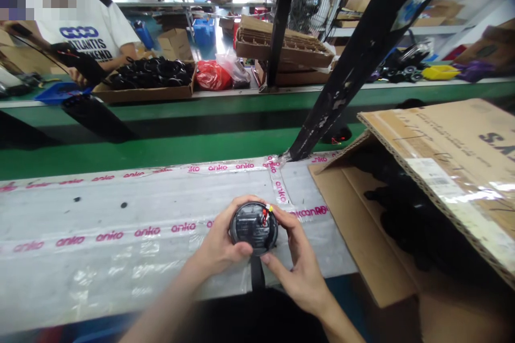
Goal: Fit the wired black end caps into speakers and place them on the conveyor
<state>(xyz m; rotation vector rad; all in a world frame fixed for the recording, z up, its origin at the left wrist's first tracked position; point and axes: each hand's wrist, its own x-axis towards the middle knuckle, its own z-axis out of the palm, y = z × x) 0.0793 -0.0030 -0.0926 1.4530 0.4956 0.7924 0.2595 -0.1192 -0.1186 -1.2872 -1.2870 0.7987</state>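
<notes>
Between my two hands is a round black plastic housing (254,229), its open inner side facing up at me. A small red connector with a yellow and white end shows at its upper right edge. My left hand (227,244) grips the left rim, thumb at the lower edge. On the right side my right hand (295,257) has its fingers along the rim and its thumb near the bottom. A dark strip (257,274) shows just below the housing; whether it is joined to it I cannot tell.
A plastic-covered bench (148,262) with pink-lettered tape lies under my hands. An open cardboard box (450,134) with dark items stands at right. A slanted black post (346,75) rises behind. Across a green belt (181,142), a person (86,27) works beside a carton of black parts (151,75).
</notes>
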